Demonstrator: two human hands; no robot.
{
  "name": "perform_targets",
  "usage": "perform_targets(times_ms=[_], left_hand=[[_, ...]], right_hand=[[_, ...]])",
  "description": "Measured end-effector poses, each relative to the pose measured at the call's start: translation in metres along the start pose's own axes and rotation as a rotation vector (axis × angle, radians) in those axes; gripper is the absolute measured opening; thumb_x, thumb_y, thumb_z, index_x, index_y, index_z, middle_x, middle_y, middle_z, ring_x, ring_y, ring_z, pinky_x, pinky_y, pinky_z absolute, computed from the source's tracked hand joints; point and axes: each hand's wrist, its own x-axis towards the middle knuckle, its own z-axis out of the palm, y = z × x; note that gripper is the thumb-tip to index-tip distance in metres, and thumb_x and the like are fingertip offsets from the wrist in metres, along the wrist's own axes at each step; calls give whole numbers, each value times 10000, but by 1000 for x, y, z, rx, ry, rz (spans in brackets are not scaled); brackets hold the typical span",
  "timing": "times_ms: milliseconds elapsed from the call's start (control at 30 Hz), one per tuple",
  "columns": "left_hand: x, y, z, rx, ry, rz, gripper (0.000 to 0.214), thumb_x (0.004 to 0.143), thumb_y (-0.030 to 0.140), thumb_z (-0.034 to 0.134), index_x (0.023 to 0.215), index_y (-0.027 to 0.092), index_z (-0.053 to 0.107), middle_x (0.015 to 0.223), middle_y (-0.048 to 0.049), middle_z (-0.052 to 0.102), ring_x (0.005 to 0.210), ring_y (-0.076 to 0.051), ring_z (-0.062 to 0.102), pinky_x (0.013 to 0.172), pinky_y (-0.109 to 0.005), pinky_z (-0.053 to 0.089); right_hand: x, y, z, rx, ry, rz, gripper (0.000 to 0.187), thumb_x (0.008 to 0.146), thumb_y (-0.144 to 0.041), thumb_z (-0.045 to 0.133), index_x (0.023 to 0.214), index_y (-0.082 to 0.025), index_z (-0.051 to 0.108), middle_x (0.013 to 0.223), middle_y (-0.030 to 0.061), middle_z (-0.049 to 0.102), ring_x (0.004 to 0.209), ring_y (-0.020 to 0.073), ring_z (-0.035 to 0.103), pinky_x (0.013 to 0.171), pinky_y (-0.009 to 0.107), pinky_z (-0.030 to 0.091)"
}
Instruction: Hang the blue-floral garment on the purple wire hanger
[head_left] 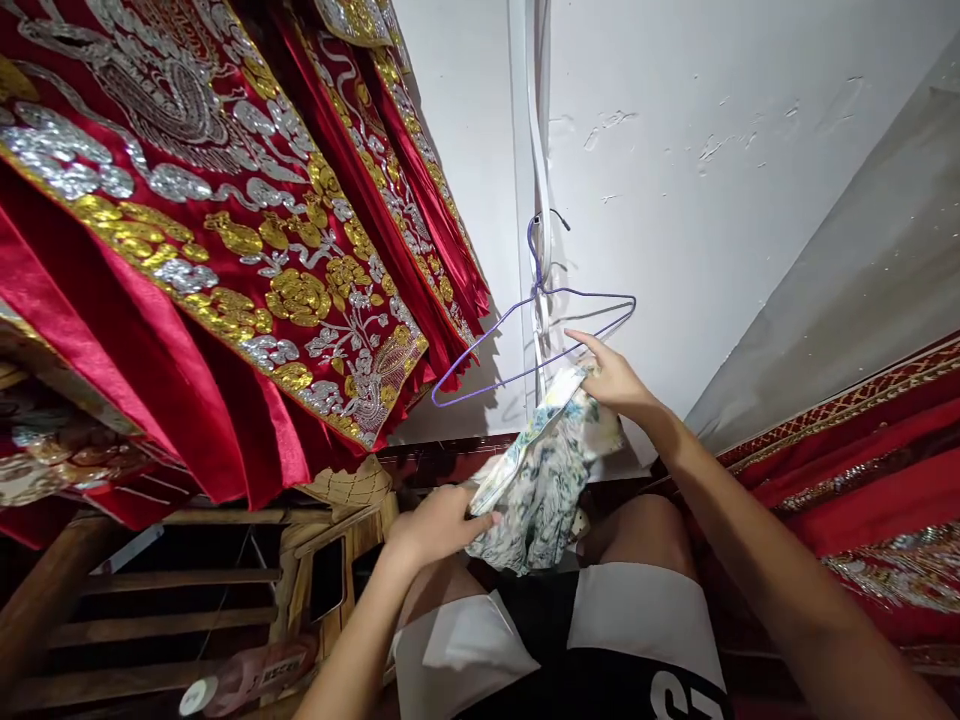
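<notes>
A light floral garment, printed in green, blue and yellow, is stretched between my two hands above my lap. At its lower left corner, my left hand is closed on the cloth. Higher up on the other side, my right hand pinches the end of the garment's pale upper edge, its index finger pointing out towards the wall. Just beyond the cloth hangs a purple wire hanger, with nothing on it. My right fingertip overlaps the hanger's lower bar in view; I cannot tell whether they touch.
Red cloths with gold and silver sequins hang at the left. A white wall with a pale vertical strip stands ahead. At lower left are a wooden slatted bench, a dark phone and a pink bottle. More red fabric lies right.
</notes>
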Motion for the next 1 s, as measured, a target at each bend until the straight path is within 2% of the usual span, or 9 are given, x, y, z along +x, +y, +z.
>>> perform_targets(times_ms=[67,133,300,500,633,767,833,900,1000], left_hand=[[4,7,-17,83,43,30,255,650,360,852,587,269,622,517,-5,595,514,-230,590,575,-275,421],[13,20,-32,216,62,72,220,641,282,843,586,273,630,542,-15,599,530,-235,585,615,-284,426],[43,61,-60,222,108,193,169,609,106,768,631,242,669,720,-40,656,669,-234,556,716,-294,432],[70,91,-45,373,-16,360,188,760,100,637,648,221,546,735,-20,601,673,-207,522,718,-296,411],[86,105,-23,423,108,500,89,896,180,508,864,214,584,850,-41,648,783,-228,585,776,-313,437],[105,102,-22,352,236,565,161,889,169,477,948,211,621,934,-50,697,853,-221,622,838,-314,455],[109,96,-27,286,266,580,172,856,167,516,961,209,646,881,-30,686,783,-196,609,795,-293,456],[109,92,-33,199,295,576,244,814,168,561,1029,206,671,826,-7,662,722,-174,587,725,-270,445],[106,96,-37,114,231,539,308,774,191,594,1054,187,723,803,-7,675,720,-171,593,669,-258,440]], right_hand=[[14,14,4,-5,-20,-56,601,721,-161,557,1307,-192,685,1138,79,751,933,228,668,797,302,508],[17,24,3,-35,-42,-93,416,733,-178,525,1077,-162,760,979,68,765,877,224,658,745,290,484],[-7,26,-22,-93,-8,-86,165,702,-233,542,742,-175,692,683,6,658,695,183,565,612,263,379],[-29,7,-40,-37,-8,-13,100,638,-268,556,626,-183,608,586,-24,525,622,149,462,570,262,322],[-40,-4,-30,48,-101,17,113,680,-253,557,675,-178,642,643,-9,598,650,160,522,586,262,375],[-50,-9,-23,27,-150,-126,286,695,-181,530,879,-185,750,841,30,731,792,207,637,700,289,469],[-53,-7,-27,4,-55,-142,513,669,-153,541,1133,-205,753,935,39,760,827,228,666,723,307,496],[-53,-2,-36,19,164,-117,765,647,-135,572,1406,-219,613,898,39,755,739,219,659,649,307,500],[-43,4,-59,11,438,-113,928,648,-105,629,1552,-200,442,738,6,702,572,169,574,521,277,439]])
